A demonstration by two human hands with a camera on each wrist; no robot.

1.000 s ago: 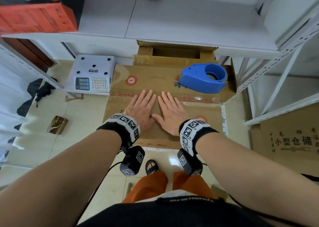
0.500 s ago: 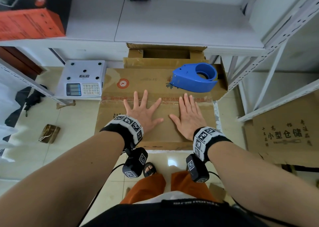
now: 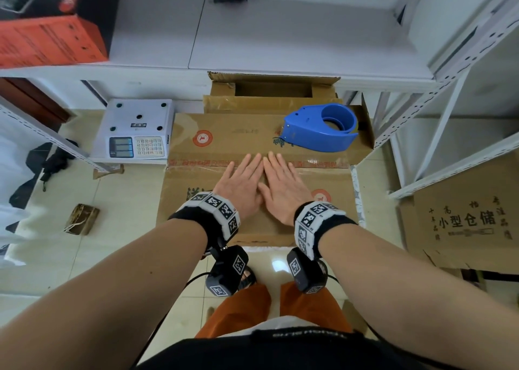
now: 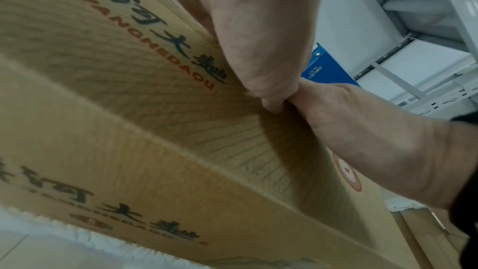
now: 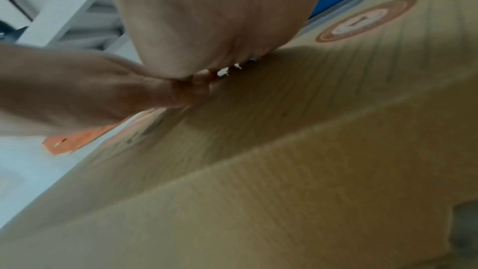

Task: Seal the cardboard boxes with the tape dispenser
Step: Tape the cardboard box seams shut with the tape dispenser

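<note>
The cardboard box (image 3: 196,201) stands on the tiled floor (image 3: 70,251) in front of the person, its 2 top flaps closed and a strip of tape with red printing (image 3: 317,164) running along the seam. Black Chinese characters and the red letters "YANGHEDAQU" (image 4: 145,42) are printed on the near flap, shown in the left wrist view, and repeated on the box's front side. A round red-and-white emblem (image 3: 202,139) sits on the far flap and another (image 3: 320,195) on the near flap beside the right wrist.

The left hand (image 3: 238,187) and the right hand (image 3: 283,189) lie flat, palms down, side by side on the near flap, fingers straight and reaching the taped seam, the thumbs touching; neither grips anything.

The blue tape dispenser (image 3: 320,129) rests on the far right part of the box top, apart from both hands. Its side carries small white lettering that looks like "deli" and "No.801" (image 4: 314,71), though it is hard to read.

Behind this box another cardboard box (image 3: 272,88) stands open under the white shelf (image 3: 280,32); what is in it is hidden. A white electronic scale (image 3: 134,129) with a keypad sits on the floor left of the box. At the right, a flat carton (image 3: 463,215) reads "小型仓储". A red and black box (image 3: 53,24) sits on the shelf at the upper left.
</note>
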